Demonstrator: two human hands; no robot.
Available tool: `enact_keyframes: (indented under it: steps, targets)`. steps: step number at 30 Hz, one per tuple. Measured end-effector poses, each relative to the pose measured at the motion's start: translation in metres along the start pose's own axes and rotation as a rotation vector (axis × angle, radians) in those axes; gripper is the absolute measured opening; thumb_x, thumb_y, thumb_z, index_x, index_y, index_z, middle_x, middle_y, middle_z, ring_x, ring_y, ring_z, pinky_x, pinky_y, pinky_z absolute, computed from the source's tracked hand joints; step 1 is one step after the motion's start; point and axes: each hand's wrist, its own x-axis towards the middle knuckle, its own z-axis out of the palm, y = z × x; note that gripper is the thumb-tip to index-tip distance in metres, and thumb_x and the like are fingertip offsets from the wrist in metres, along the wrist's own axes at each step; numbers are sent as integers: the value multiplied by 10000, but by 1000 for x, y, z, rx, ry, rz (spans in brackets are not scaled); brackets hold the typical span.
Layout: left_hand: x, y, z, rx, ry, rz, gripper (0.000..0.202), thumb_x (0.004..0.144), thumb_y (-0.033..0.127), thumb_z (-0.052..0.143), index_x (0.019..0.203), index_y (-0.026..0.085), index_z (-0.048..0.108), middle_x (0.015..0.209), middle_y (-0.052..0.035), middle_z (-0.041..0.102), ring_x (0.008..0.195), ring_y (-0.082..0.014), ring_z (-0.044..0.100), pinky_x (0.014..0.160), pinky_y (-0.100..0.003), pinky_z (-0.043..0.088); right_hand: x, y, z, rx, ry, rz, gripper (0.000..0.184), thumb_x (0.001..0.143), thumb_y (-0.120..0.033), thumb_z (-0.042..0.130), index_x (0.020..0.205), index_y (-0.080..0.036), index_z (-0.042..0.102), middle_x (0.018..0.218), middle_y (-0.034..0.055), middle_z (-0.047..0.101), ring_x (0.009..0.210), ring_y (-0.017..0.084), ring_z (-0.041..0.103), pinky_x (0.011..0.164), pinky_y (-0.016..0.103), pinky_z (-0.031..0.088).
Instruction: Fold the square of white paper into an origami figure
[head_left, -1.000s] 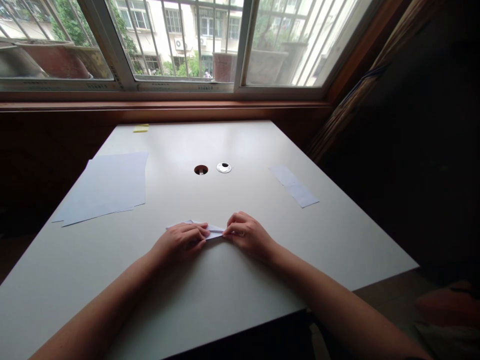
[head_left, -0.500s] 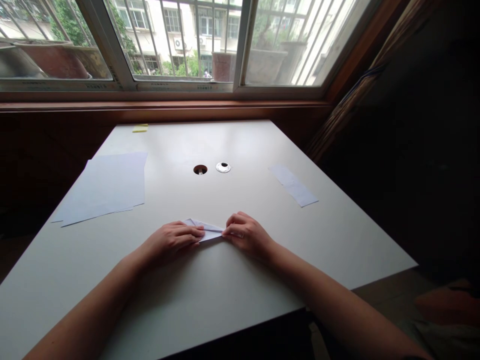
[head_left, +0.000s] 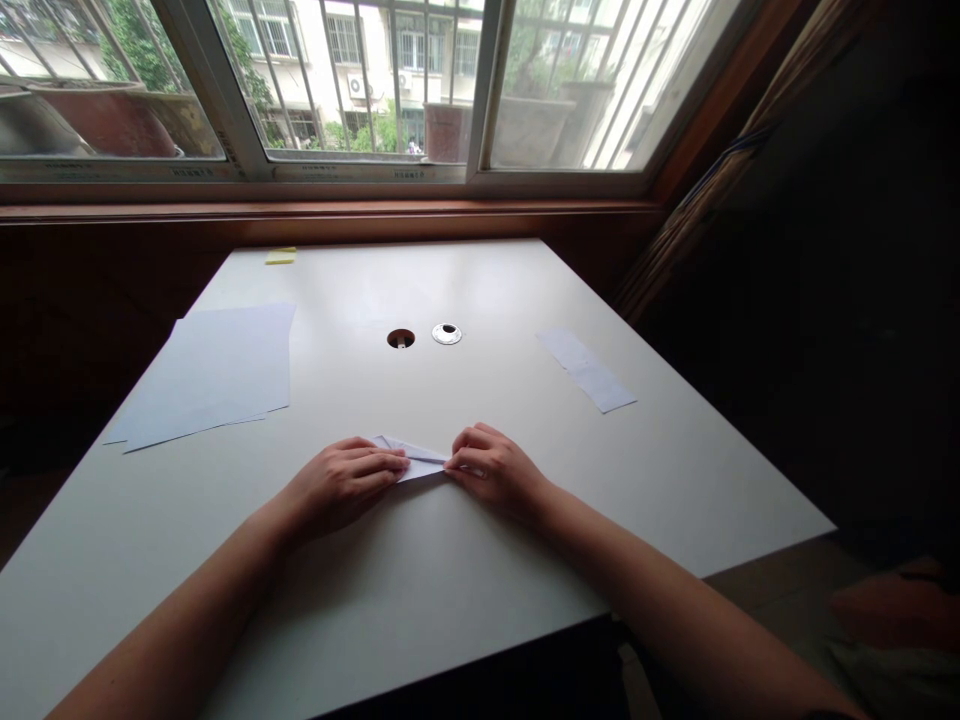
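A small folded piece of white paper (head_left: 417, 458) lies on the white table (head_left: 420, 580) near its front middle. My left hand (head_left: 346, 482) rests flat on the paper's left part, fingers stretched out and pressing it down. My right hand (head_left: 491, 468) pinches the paper's right tip with curled fingers. Most of the paper is hidden under the two hands; only a narrow pointed strip shows between them.
A stack of white sheets (head_left: 210, 372) lies at the left. A narrow paper strip (head_left: 587, 371) lies at the right. A round cable hole (head_left: 400, 339) and its cap (head_left: 447, 334) sit mid-table. A yellow note (head_left: 280, 257) is at the far edge, below the window.
My left hand has slid a little leftward along the paper, which now shows a raised pointed fold. My right hand stays in place.
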Motion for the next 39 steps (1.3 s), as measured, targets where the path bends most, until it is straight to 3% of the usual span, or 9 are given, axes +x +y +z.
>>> enact_keyframes:
  steps: [8,14,18,23,28,32,39]
  targets:
    - [-1,-3,-1,-36,-32,-31,227,971,119,488,1076,231,655,1216,-31,708,1153,-170,658,952,-313,523,1,-1,-2,-4,-11,13,94,908,-217,637,839,-229,699,892,44,661,790,174,547,730,316,465]
    - [6,5,6,82,-3,-86,164,951,249,588,1096,243,664,1218,-41,704,975,-189,690,881,-354,514,1,-1,-1,-14,-12,20,74,906,-218,640,859,-233,695,905,47,659,815,180,555,748,320,463]
    - [9,11,13,122,43,-129,134,957,208,563,1014,244,679,1103,-19,741,899,-177,686,838,-342,502,1,-1,0,-28,-17,28,49,905,-254,656,884,-237,696,919,52,657,822,185,553,765,329,462]
    - [9,11,19,121,21,-178,163,973,198,527,1060,232,660,1172,-30,716,951,-186,669,861,-348,482,3,-4,-1,-18,-15,37,77,924,-265,639,888,-240,703,904,50,660,821,183,553,765,325,460]
    - [13,12,23,21,54,-284,158,987,239,509,934,223,657,1081,-31,730,889,-176,648,812,-325,483,6,-7,0,27,-12,110,58,878,-213,690,831,-237,715,889,39,657,824,180,555,771,320,466]
    - [19,15,20,-153,80,-445,177,986,283,517,869,222,635,997,-19,724,894,-173,639,807,-303,492,7,-7,0,69,-19,191,53,845,-197,724,807,-234,721,884,33,650,834,178,557,780,325,474]
    - [20,16,20,-239,104,-593,185,963,321,546,832,221,630,1046,-14,686,900,-163,644,798,-291,502,8,-9,-2,112,-34,250,31,850,-219,720,822,-226,709,877,27,638,859,177,564,801,323,475]
